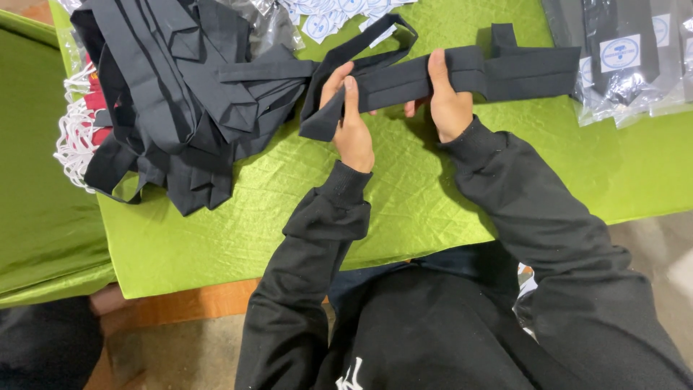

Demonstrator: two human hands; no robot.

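A black necktie lies stretched left to right across the green cloth-covered table. My left hand pinches the tie's folded left part, with its pointed end hanging just left of my fingers. My right hand grips the tie's middle, thumb on top. A thin black strap of the tie loops up behind my left hand. Both my arms are in black sleeves.
A heap of black ties sits at the table's left, over white cords. Several bagged ties in clear plastic lie at the right. Round white labels are at the far edge. Another green surface lies at the left.
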